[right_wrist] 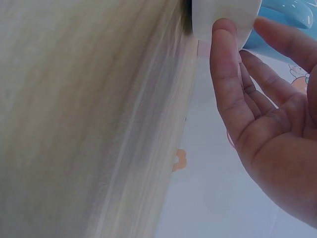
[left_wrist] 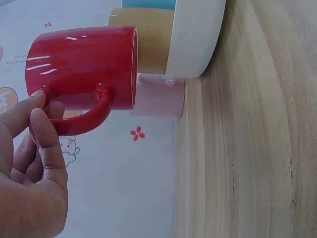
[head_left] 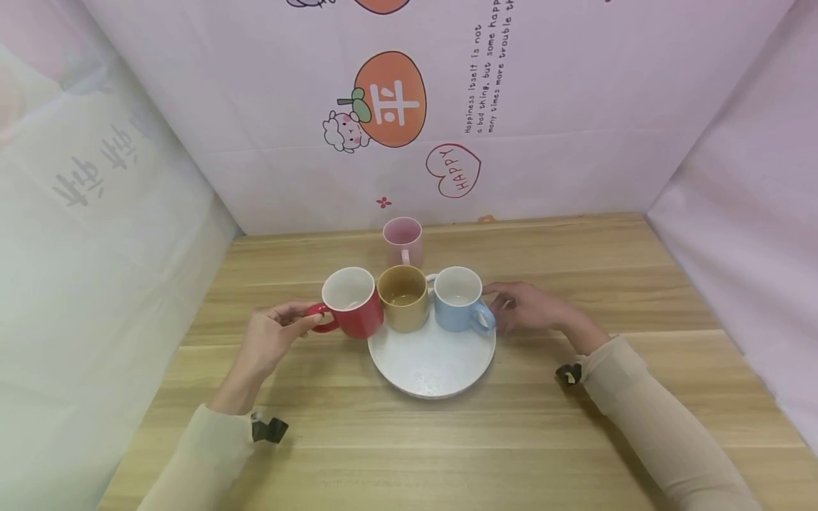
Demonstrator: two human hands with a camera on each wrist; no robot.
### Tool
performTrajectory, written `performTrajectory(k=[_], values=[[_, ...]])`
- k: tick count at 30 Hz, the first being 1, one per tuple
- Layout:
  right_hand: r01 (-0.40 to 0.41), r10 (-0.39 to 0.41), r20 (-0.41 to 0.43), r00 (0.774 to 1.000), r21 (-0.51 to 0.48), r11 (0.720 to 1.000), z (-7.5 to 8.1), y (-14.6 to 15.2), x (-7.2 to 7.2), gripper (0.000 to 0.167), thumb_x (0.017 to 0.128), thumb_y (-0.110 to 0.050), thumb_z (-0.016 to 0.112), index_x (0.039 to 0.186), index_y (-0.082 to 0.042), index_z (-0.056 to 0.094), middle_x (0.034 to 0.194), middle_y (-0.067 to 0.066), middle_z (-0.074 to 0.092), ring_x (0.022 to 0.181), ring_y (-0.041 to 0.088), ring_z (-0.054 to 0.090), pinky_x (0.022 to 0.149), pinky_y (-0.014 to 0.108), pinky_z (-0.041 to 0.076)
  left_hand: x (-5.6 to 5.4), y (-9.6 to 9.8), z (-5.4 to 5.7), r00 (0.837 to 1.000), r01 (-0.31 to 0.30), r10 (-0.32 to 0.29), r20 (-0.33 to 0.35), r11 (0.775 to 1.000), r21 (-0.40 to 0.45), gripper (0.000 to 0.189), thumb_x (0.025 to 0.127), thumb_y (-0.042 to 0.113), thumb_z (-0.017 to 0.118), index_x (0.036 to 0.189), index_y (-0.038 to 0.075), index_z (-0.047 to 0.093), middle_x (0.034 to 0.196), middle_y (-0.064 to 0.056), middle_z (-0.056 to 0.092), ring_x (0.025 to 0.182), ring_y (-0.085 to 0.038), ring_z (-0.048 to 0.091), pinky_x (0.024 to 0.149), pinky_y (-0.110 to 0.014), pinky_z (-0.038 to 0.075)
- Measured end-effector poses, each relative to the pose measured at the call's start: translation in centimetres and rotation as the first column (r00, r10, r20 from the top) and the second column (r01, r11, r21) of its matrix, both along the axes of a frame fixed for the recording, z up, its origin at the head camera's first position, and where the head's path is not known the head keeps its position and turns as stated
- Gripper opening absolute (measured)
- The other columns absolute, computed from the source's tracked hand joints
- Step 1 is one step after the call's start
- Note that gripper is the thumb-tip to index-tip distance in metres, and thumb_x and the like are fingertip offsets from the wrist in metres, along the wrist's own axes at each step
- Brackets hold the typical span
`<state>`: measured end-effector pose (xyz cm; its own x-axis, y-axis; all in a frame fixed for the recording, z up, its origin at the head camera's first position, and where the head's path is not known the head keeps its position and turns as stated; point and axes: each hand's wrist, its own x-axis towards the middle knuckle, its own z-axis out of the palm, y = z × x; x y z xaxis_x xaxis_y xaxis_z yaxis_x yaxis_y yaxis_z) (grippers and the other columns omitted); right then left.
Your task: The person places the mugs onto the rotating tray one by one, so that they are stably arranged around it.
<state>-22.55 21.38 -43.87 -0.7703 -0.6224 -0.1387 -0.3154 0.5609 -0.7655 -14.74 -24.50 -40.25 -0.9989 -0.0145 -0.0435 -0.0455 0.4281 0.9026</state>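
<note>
A red mug (head_left: 359, 312) with a white inside is held up by my left hand (head_left: 271, 333), whose thumb and fingers pinch its handle (left_wrist: 89, 121). In the left wrist view its base is above the table, level with the mugs on a round white tray (head_left: 429, 362). On that tray stand a tan mug (head_left: 404, 312), right beside the red one, and a light blue mug (head_left: 455, 312). My right hand (head_left: 533, 306) is at the tray's right edge by the blue mug. Its thumb (right_wrist: 227, 74) rests against the tray's side, the fingers loosely bent.
Behind the tray a pink mug (head_left: 409, 245) stands on the wooden table (head_left: 409, 454), partly hidden by the tan one. A printed white cloth (head_left: 543, 156) hangs at the table's back edge, and more white cloth walls in both sides.
</note>
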Motion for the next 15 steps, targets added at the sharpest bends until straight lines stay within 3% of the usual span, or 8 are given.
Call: performTrajectory(k=[7,15], values=[[0.000,0.000,-0.008,1.000,0.012,1.000,-0.04,0.01,0.04,0.066,0.083,-0.004,0.077,0.144,-0.010,0.051,0.109,0.010,0.072,0.106,0.026,0.067,0.093,0.047,0.057,0.48,0.36,0.12,0.998,0.059,-0.059,0.011,0.998,0.018,0.035,0.085,0.033,0.080,0.110,0.009,0.075,0.097,0.006,0.077,0.084,-0.013,0.070,0.074,-0.030,0.060],[-0.007,0.007,-0.015,1.000,0.000,1.000,-0.05,-0.05,0.09,0.067,0.082,-0.002,0.077,0.144,-0.008,0.051,0.109,0.011,0.072,0.105,0.027,0.067,0.092,0.046,0.057,0.75,0.92,0.05,0.992,0.125,-0.125,-0.012,0.991,0.043,0.030,0.086,0.024,0.080,0.108,0.006,0.076,0.093,0.010,0.077,0.082,-0.013,0.070,0.072,-0.030,0.060]])
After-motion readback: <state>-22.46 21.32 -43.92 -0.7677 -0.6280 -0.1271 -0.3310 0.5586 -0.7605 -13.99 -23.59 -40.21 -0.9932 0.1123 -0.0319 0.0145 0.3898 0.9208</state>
